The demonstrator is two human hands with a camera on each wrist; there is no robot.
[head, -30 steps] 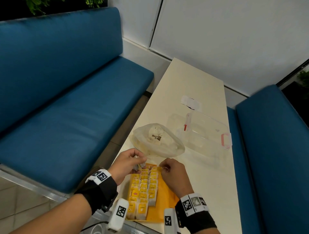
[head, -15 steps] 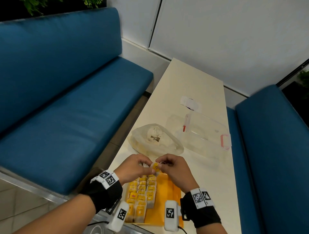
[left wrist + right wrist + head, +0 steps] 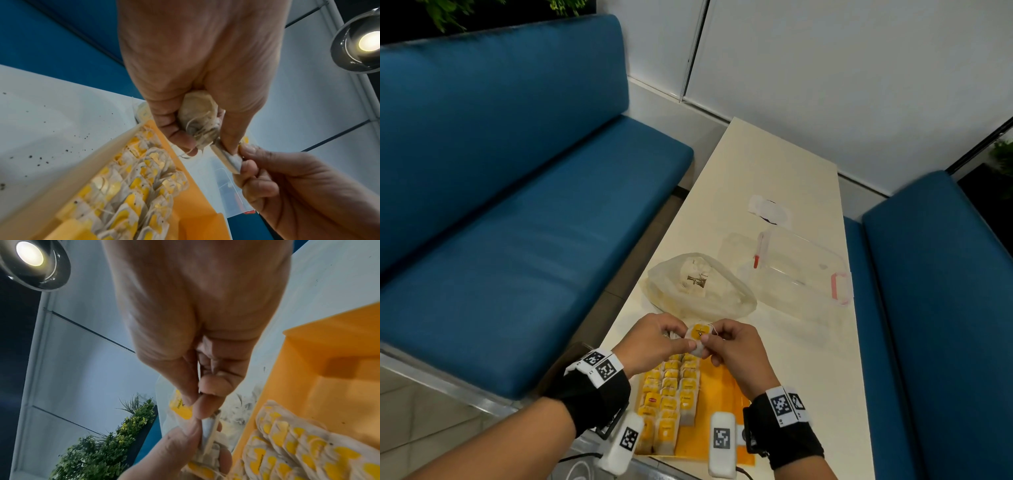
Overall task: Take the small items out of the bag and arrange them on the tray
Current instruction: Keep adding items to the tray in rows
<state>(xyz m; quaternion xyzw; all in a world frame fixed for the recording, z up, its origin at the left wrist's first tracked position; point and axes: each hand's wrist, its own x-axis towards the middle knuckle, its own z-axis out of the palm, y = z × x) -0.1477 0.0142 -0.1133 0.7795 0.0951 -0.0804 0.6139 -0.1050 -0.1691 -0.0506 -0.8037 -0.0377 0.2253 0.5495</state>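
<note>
Above the tray (image 3: 726, 404), left hand (image 3: 654, 342) and right hand (image 3: 736, 349) both pinch one tea bag (image 3: 699, 337).

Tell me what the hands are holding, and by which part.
Both hands, left hand and right hand, pinch one tea bag by opposite edges, above the tray.

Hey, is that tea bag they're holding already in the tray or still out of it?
Out. Both hands, left hand and right hand, pinch the tea bag above the yellow tray.

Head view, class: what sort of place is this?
Probably a café or canteen booth: two padded blue bench seats face across a long narrow cream table, with green potted foliage beside white wall panels.
</note>
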